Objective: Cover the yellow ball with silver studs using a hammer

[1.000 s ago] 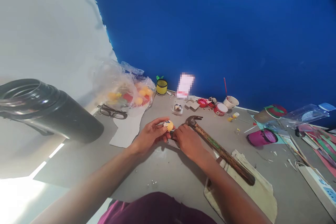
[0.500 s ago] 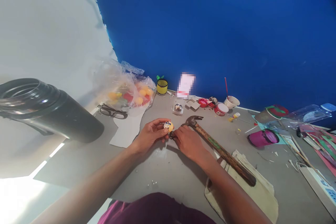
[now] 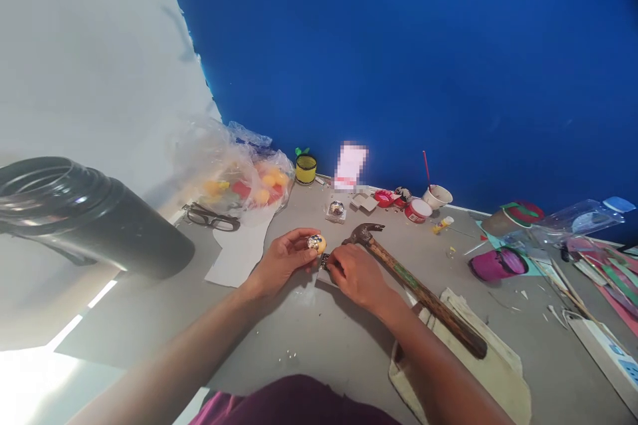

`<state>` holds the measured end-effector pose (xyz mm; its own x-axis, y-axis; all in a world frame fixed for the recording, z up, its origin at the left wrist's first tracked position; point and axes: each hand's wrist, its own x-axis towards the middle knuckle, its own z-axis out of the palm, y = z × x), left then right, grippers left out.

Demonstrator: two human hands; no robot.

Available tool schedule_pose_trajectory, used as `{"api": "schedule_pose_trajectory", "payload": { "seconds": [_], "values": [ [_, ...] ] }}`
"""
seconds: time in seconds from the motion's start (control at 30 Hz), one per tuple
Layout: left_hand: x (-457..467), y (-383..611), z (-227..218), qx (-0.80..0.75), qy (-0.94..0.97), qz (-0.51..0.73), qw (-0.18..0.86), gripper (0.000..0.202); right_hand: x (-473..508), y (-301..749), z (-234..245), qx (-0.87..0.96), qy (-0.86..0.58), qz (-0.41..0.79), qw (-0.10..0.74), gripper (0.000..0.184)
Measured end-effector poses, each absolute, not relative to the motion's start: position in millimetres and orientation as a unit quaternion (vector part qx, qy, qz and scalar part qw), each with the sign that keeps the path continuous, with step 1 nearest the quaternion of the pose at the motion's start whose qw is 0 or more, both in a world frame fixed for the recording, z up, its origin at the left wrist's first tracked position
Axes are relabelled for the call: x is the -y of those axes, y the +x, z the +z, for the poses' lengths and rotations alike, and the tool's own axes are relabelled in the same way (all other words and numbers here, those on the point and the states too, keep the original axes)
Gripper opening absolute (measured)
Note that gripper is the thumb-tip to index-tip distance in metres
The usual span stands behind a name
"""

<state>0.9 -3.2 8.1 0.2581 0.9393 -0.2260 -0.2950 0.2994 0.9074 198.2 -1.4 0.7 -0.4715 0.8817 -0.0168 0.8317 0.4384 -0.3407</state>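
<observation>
Two hands are meeting at the middle of the grey table (image 3: 319, 339). The left hand (image 3: 280, 260) is curling its fingers around a small yellow ball (image 3: 318, 243), pinching it just above the tabletop. The right hand (image 3: 355, 272) is resting beside it at three o'clock, fingers bent towards the ball and closing on something small and dark; what that piece is cannot be told.

Judging by the ball, the decorating is only partly along: shiny bits are covering a patch on its upper side, while the rest is showing bare yellow, so most of the surface is waiting.

One hammer (image 3: 413, 285) is lying just past the right hand, its head at twelve o'clock from the knuckles and its handle running off toward four o'clock onto a pale cloth (image 3: 493, 372). One ball already covered in shiny pieces (image 3: 336, 208) is sitting farther off at twelve o'clock. One plastic bag (image 3: 239, 176) of several yellow and red balls is slumping at ten o'clock, with one pair of glasses (image 3: 209, 218) in front of it. One dark bottle (image 3: 90, 219) is lying at nine o'clock.
</observation>
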Motion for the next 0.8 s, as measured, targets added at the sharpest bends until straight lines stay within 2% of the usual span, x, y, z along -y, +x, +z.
{"api": "schedule_pose_trajectory", "payload": {
  "seconds": [0.1, 0.27, 0.47, 0.6, 0.8],
  "values": [
    [2, 1, 6, -0.408, 0.394, 0.452, 0.689, 0.046, 1, 200, 0, 0.826, -0.511, 0.199, 0.132, 0.012],
    [1, 1, 8, -0.411, 0.4, 0.457, 0.68, 0.044, -2, 206, 1, 0.811, -0.502, 0.234, 0.19, 0.024],
    [1, 1, 13, -0.428, 0.385, 0.467, 0.671, 0.044, -6, 213, 0, 0.831, -0.505, 0.172, 0.155, 0.019],
    [1, 0, 14, -0.439, 0.373, 0.474, 0.666, 0.043, -4, 212, 0, 0.845, -0.513, 0.127, 0.077, 0.014],
    [0, 0, 11, -0.442, 0.374, 0.465, 0.67, 0.043, -2, 203, -1, 0.854, -0.512, 0.087, 0.03, 0.02]
  ]
}}
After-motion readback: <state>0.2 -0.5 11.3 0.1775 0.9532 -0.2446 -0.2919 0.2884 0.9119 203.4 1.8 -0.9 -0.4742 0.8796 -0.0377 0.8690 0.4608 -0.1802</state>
